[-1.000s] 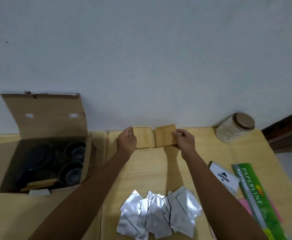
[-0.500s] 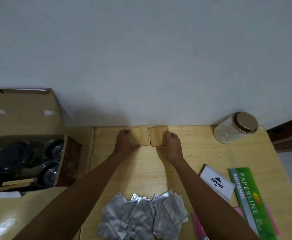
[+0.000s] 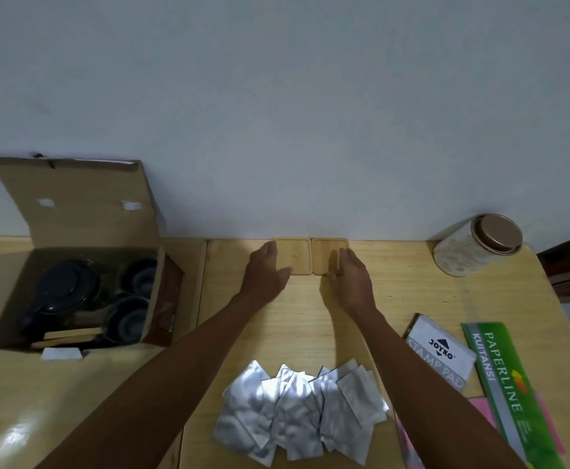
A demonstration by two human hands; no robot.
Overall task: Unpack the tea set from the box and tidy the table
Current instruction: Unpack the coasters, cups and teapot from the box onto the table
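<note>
We rest our left hand (image 3: 266, 272) flat, fingers straight, on the left coaster (image 3: 295, 255); our right hand (image 3: 350, 275) likewise on the right coaster (image 3: 327, 253); box (image 3: 73, 204) left of both.

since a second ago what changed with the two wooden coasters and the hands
Both coasters went from held tilted above the table to lying flat side by side at the wall edge. The left hand rests on the left coaster, the right hand on the right coaster, fingers now flat. The box, foil packets and jar stayed put.
</note>
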